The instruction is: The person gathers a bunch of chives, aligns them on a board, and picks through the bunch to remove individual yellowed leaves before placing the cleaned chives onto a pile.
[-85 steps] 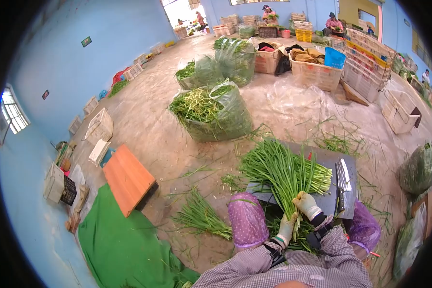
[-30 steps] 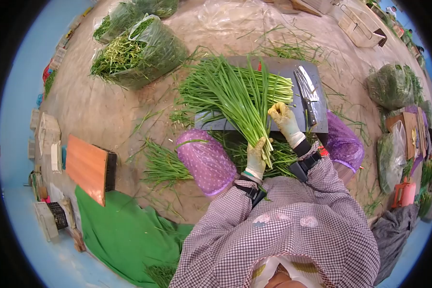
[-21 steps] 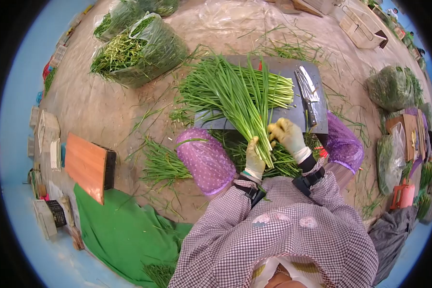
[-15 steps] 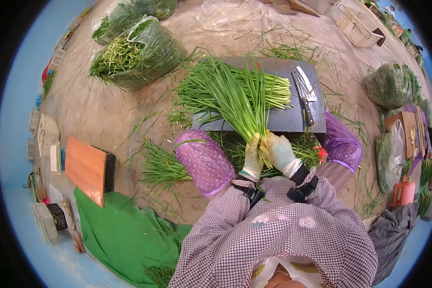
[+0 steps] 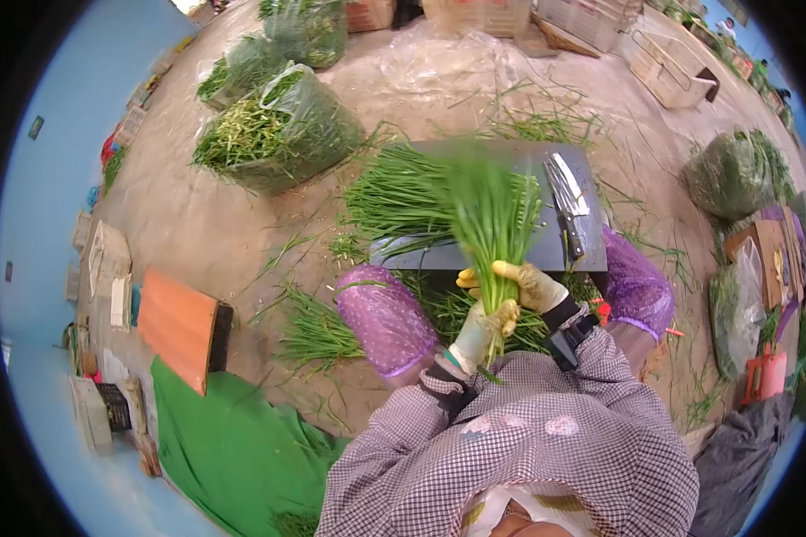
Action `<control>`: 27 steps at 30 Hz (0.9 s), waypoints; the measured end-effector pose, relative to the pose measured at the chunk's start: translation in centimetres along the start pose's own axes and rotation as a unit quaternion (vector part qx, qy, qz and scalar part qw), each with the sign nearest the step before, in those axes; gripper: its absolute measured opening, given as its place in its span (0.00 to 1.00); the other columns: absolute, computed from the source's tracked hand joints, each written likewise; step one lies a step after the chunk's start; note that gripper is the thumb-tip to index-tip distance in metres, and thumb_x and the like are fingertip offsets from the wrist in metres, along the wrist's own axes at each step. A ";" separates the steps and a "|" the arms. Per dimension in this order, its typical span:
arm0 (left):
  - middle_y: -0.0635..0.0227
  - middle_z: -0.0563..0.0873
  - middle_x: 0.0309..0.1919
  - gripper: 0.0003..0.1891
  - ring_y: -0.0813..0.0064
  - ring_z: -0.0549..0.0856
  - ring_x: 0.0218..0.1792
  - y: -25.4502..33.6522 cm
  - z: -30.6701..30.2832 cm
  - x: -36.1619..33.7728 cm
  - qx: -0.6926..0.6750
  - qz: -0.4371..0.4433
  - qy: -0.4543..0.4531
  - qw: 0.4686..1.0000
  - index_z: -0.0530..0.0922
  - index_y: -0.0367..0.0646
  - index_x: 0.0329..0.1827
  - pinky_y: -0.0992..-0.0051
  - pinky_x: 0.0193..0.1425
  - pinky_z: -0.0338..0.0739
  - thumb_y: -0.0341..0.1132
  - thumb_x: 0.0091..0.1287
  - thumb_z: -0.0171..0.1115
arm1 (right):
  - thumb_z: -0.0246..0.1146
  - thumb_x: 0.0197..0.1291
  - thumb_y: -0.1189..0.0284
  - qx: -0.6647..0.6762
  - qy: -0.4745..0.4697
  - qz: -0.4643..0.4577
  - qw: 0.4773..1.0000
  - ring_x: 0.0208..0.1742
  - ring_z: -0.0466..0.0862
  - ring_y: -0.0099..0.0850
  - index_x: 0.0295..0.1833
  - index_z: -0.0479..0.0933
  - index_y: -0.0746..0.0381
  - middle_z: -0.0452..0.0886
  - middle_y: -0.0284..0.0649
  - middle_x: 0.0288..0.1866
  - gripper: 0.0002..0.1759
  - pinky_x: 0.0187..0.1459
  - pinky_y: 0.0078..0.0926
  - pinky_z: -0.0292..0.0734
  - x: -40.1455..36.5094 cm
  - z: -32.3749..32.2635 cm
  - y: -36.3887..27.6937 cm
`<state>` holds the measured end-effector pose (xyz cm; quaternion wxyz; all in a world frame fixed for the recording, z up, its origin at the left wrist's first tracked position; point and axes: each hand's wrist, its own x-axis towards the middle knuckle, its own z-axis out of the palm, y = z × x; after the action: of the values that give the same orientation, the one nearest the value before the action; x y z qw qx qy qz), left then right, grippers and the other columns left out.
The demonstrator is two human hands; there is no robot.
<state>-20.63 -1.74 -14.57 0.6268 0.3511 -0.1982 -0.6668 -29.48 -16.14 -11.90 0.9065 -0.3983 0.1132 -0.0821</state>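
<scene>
A bunch of garlic chives (image 5: 491,224) stands between my hands, its green tops blurred and pointing away from me. Low on the pale stem ends, my left hand (image 5: 484,331) in a stained glove is closed round the bunch. Just above it, my gloved right hand (image 5: 533,286) wraps the stems, thumb in front and yellowed fingertips showing behind. More chives (image 5: 396,199) lie across the dark board (image 5: 537,256), partly hidden by the held bunch. A knife (image 5: 568,192) with a dark handle rests at the board's right side.
Loose chives (image 5: 318,331) lie on the floor left of my knee. Plastic bags of greens (image 5: 287,134) stand at the far left, another bag (image 5: 734,174) at the right. An orange board (image 5: 177,327) and green cloth (image 5: 233,447) are at the left. A crate (image 5: 667,67) stands far right.
The bunch has turned more upright and its tops have swung right. My right hand has moved up the stems and wraps them, while my left hand is lower at the ends.
</scene>
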 end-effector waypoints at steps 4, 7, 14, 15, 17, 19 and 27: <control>0.74 0.80 0.39 0.20 0.85 0.76 0.31 0.7 -0.2 1.5 0.078 -0.019 -0.069 0.994 0.73 0.41 0.58 0.84 0.34 0.73 0.41 0.72 0.68 | 0.65 0.69 0.52 0.105 -0.005 -0.143 0.984 0.67 0.80 0.44 0.77 0.60 0.68 0.77 0.52 0.68 0.42 0.68 0.49 0.77 -0.5 -0.3 -4.5; 0.69 0.81 0.50 0.31 0.81 0.79 0.45 2.9 1.3 4.5 0.161 0.025 -0.128 0.978 0.68 0.39 0.69 0.78 0.49 0.77 0.41 0.68 0.73 | 0.66 0.70 0.57 0.033 0.060 -0.259 0.963 0.46 0.83 0.30 0.80 0.54 0.68 0.83 0.39 0.51 0.45 0.56 0.34 0.81 -1.8 1.1 -9.0; 0.51 0.66 0.76 0.58 0.63 0.65 0.77 7.8 3.8 12.0 0.427 0.256 -0.148 0.855 0.52 0.35 0.82 0.65 0.80 0.60 0.43 0.54 0.83 | 0.69 0.66 0.71 -0.299 0.216 -0.397 0.841 0.39 0.76 0.22 0.79 0.56 0.72 0.77 0.32 0.42 0.42 0.48 0.22 0.74 -3.3 2.9 -12.7; 0.51 0.69 0.73 0.59 0.60 0.68 0.75 7.2 3.2 13.3 0.467 0.294 -0.134 0.824 0.51 0.36 0.82 0.64 0.78 0.62 0.43 0.54 0.83 | 0.70 0.66 0.71 -0.332 0.215 -0.390 0.831 0.45 0.79 0.25 0.80 0.57 0.70 0.80 0.36 0.49 0.43 0.53 0.25 0.76 -3.3 1.2 -11.7; 0.49 0.75 0.68 0.60 0.55 0.74 0.70 4.7 1.7 15.6 0.542 0.360 -0.105 0.752 0.48 0.38 0.83 0.62 0.75 0.67 0.45 0.54 0.82 | 0.72 0.64 0.72 -0.355 0.214 -0.389 0.823 0.53 0.81 0.29 0.79 0.60 0.66 0.80 0.40 0.61 0.42 0.60 0.29 0.76 -2.5 -3.4 -8.3; 0.46 0.75 0.67 0.55 0.48 0.74 0.69 2.5 0.1 16.5 0.587 0.316 -0.064 0.743 0.57 0.37 0.80 0.58 0.74 0.67 0.50 0.54 0.80 | 0.69 0.66 0.68 -0.344 0.207 -0.352 0.845 0.58 0.80 0.32 0.75 0.66 0.62 0.77 0.41 0.68 0.35 0.61 0.35 0.77 -2.5 -6.7 -5.5; 0.65 0.86 0.49 0.20 0.72 0.85 0.49 3.9 1.6 14.2 0.150 0.206 0.023 0.967 0.77 0.36 0.63 0.70 0.60 0.79 0.31 0.70 0.65 | 0.71 0.64 0.62 -0.507 0.114 -0.239 0.820 0.68 0.76 0.33 0.74 0.70 0.59 0.79 0.43 0.67 0.35 0.71 0.32 0.67 -1.5 -4.6 -9.9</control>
<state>-18.63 -16.35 -13.90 0.6954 0.4077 -0.3495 -0.4775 -32.77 -25.68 -7.41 0.5091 -0.8042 0.1428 -0.2716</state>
